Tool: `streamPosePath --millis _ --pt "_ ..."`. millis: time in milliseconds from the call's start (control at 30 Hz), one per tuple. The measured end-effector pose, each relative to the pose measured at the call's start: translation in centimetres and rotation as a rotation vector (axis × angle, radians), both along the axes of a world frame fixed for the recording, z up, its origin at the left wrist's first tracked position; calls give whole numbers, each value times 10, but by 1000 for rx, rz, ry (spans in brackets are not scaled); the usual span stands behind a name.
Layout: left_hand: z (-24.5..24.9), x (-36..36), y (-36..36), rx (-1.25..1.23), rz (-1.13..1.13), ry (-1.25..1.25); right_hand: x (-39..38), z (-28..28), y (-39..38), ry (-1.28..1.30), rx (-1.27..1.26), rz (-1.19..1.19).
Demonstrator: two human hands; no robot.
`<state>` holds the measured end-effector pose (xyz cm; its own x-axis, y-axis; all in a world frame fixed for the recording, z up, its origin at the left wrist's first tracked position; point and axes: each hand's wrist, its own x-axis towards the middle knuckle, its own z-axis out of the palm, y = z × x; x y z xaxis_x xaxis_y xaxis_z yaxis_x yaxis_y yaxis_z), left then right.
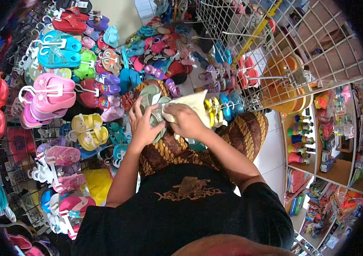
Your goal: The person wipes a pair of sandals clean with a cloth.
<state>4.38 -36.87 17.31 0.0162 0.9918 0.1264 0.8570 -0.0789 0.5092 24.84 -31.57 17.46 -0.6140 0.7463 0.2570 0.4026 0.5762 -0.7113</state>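
Observation:
Grey-green sandals (150, 94) are in front of me above my lap. My left hand (144, 126) is on their left side, with its fingers curved over them and its thumb pointing right. From the right, my right hand (184, 120) presses its bent fingers near the sandals' strap and against a pale cream cloth or paper (196, 102). The cream piece sticks out above and to the right of that hand. What lies under my right fingers is hidden. Brown patterned fabric (164, 151) covers my legs below both hands.
Racks of colourful sandals, among them a pink pair (53, 91) and a yellow pair (89, 130), fill the left. More footwear lies piled on the floor ahead. A wire grid (318, 47) with hanging tan sandals stands at upper right, above shelves (339, 164) of small goods.

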Motion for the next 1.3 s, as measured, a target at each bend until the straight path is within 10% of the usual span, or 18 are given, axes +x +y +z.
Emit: streamPosePath --millis 267,500,633,767,900,1033,1167,1300 --pt "-14 -2 4 44 44 -27 36 6 11 368 -892 -292" --pt "-21 -2 13 69 91 -44 16 11 7 87 28 -139" --pt "-18 -1 12 51 81 -27 6 -5 -19 -36 -2 -3" --pt "-21 -4 11 71 80 -28 27 20 1 180 -634 128" --pt "-19 -6 12 62 63 -52 20 21 19 38 137 -141" --pt "-19 -3 7 55 54 -19 -3 -8 17 -89 266 -11" --pt "-10 -3 8 8 54 -13 6 17 3 -101 -42 138" --pt "-17 -5 8 93 89 101 42 5 12 435 -990 45"
